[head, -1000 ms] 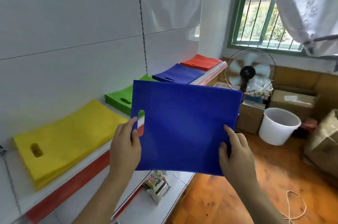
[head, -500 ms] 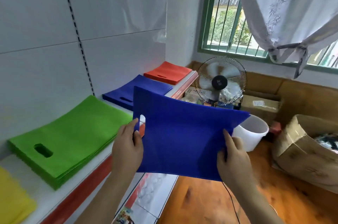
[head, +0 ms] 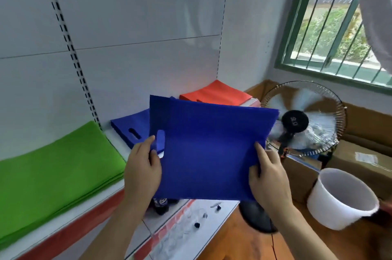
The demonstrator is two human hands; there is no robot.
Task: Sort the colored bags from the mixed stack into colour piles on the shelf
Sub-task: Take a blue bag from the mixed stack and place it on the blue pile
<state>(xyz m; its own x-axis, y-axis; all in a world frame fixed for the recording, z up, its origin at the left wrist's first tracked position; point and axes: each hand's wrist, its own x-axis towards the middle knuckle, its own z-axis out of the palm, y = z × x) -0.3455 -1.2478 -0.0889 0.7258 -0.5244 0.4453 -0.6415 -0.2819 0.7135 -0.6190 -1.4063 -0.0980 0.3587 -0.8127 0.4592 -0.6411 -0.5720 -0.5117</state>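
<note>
— Blue bag (head: 210,151), how does it lie?
— Held in the air before the shelf (head: 110,198), above the blue pile (head: 129,126), long side across, handle slot at left.
— And the hands?
— Left hand (head: 142,170) pinches the slot edge, right hand (head: 269,181) the lower right corner, thumbs on top.
— Around it?
— Green pile (head: 53,175) at left, red pile (head: 216,94) behind, fan (head: 301,119) at right.

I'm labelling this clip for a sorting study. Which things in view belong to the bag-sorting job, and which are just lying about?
Part of the job:
blue bag, held by the left hand and right hand
blue pile
green pile
red pile
shelf

Just lying about:
electric fan
white bucket
cardboard boxes
dark bottle
</note>
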